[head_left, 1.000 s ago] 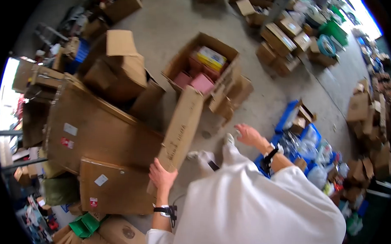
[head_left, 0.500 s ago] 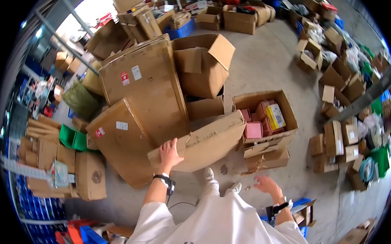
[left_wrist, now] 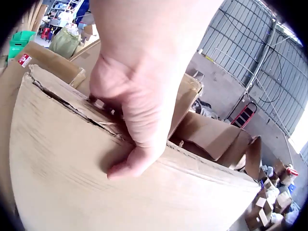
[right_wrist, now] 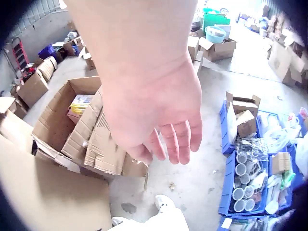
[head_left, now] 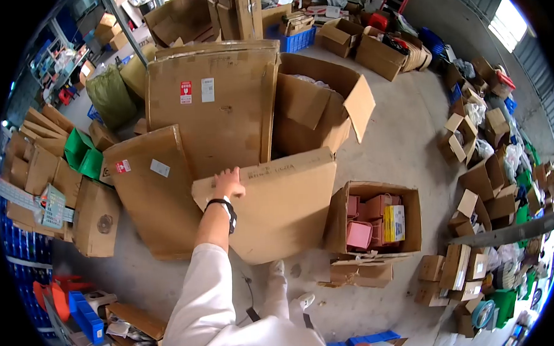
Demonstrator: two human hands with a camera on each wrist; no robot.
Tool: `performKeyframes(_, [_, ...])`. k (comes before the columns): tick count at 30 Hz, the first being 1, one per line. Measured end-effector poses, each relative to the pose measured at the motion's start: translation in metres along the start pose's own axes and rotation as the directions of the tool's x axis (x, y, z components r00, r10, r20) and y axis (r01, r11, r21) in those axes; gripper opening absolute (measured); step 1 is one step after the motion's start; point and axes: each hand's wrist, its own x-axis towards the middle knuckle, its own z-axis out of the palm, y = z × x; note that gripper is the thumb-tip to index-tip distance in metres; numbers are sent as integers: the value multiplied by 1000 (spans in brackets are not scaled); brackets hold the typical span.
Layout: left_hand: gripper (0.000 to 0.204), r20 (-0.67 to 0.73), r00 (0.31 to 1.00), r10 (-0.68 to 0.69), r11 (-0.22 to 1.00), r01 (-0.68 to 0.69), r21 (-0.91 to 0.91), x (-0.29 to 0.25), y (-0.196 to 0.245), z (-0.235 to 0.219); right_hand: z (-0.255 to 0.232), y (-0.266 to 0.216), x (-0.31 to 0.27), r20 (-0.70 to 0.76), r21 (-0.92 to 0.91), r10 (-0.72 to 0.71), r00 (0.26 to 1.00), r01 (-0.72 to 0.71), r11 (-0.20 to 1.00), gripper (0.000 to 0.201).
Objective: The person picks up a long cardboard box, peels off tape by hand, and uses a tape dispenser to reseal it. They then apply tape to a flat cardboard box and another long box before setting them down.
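My left hand [head_left: 229, 183] grips the top edge of a large flat cardboard box [head_left: 278, 210] that stands on its side. In the left wrist view the thumb presses on the box's broad face, and the fingers go over the top edge, partly hidden. Handwriting runs along the narrow top side. Behind it lean two more flat cartons, a smaller one [head_left: 158, 203] and a taller one [head_left: 226, 132]. My right hand [right_wrist: 154, 115] hangs with relaxed fingers and holds nothing; only a bit of it shows at the head view's bottom edge.
To the right of the flat box is an open carton [head_left: 338, 223] with pink boxes [head_left: 359, 234] and a yellow-and-white box [head_left: 393, 223]. A big open carton [head_left: 315, 119] stands behind. Blue crates [right_wrist: 228, 185] with clear cups lie on the right. Small cartons [head_left: 454, 270] are stacked farther right.
The flat box, in my left hand throughout, has swung from showing its narrow side to showing its broad face, close to the leaning cartons. My right hand has dropped toward the bottom of the head view.
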Motion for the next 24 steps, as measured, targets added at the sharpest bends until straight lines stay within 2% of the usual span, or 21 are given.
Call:
performKeyframes(1, [102,11,999,-43,999,43,-6,26,-5,-1,-7,-18,3,38,324,227,973,-227,919,14])
performKeyframes(2, [100,22,996,-81,997,82,-9,49,-9,-3,-16,-34,8,67,468,315,947,-309,828,15])
performKeyframes(4, [98,51,990,-135,990,137,-44,88,-25,-7,-26,-60,16,105,613,412,905,-385,690,15])
performKeyframes(7, [99,96,983,-159,981,168,-96,136,-53,-9,-26,-84,21,134,671,470,872,-429,605,15])
performKeyframes(9, [100,76,980,-185,971,194,-139,163,-69,-1,-20,-90,23,154,693,495,855,-450,563,16])
performKeyframes(12, [102,108,972,-206,964,221,-146,190,-86,1,-12,-104,19,175,734,517,838,-461,498,16])
performKeyframes(14, [111,124,975,-186,971,202,-127,205,-92,2,-6,-107,8,185,757,529,828,-463,461,17])
performKeyframes(15, [114,89,982,-164,975,175,-134,210,-93,5,-2,-108,1,191,767,530,826,-463,444,17])
performKeyframes(16, [116,54,988,-145,978,151,-141,209,-96,10,0,-107,-4,197,778,528,826,-459,429,17])
performKeyframes(17, [115,-124,986,-115,990,105,-90,202,-94,23,3,-107,-14,196,789,527,827,-452,416,18])
performKeyframes(18, [112,-330,943,-50,997,30,-67,192,-89,35,4,-106,-23,188,800,521,833,-437,410,18])
performKeyframes(19, [108,-520,854,21,999,-42,-27,177,-83,50,5,-108,-33,182,806,523,833,-431,405,18])
performKeyframes(20, [105,-687,721,93,994,-103,27,158,-76,65,8,-105,-42,177,814,523,833,-423,398,18])
performKeyframes(22, [94,-702,708,77,952,-262,-159,87,-53,105,2,-119,-42,136,803,540,831,-411,431,22])
performKeyframes(23, [95,-605,794,70,958,-222,-181,45,-42,131,0,-124,-41,115,797,547,829,-406,447,25])
performKeyframes(24, [87,-457,884,97,928,-246,-280,7,-39,170,-4,-128,-40,95,801,549,831,-391,453,25])
